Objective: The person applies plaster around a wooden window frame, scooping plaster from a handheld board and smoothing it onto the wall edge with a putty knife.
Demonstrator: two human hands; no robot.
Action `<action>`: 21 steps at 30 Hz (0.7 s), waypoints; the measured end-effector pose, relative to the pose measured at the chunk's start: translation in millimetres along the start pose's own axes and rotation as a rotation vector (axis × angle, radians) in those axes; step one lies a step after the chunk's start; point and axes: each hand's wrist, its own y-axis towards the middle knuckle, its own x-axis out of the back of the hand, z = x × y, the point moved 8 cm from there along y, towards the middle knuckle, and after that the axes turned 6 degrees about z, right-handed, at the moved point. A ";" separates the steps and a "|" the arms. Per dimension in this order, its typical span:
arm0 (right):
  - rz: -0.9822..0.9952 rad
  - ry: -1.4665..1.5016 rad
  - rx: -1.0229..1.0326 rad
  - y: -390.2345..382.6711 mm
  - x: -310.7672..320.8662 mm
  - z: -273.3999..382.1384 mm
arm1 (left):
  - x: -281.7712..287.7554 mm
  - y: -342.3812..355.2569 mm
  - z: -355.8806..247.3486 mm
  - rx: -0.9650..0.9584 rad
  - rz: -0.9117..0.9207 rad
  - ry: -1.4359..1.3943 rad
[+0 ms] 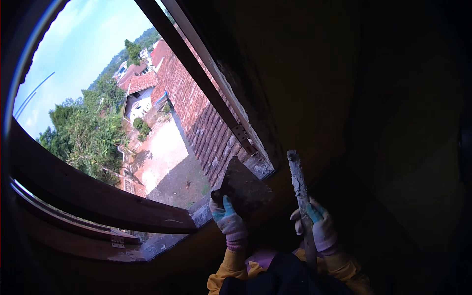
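crusted flat trowel (244, 186) in left hand (227, 221)

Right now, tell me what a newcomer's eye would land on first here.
First, the bright open window at upper left, looking down on tiled roofs and green trees. Then, low in the dark middle, two gloved hands: the left hand grips a flat mortar-stained trowel blade, and the right hand holds an upright crusted stick.
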 end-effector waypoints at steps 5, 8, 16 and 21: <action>-0.142 0.178 0.093 -2.4 -32.8 -20.5 | 8.0 25.5 -21.7 -0.026 0.238 0.166; -0.218 0.261 0.185 -1.0 -54.1 -36.8 | 14.5 32.3 -29.8 -0.070 0.394 0.319; -0.337 0.082 0.419 2.2 -89.8 -45.8 | 34.3 2.2 -8.7 -0.225 0.981 0.396; -0.461 0.287 0.536 12.0 -117.9 -39.7 | 35.5 -20.4 7.6 -0.207 1.232 0.424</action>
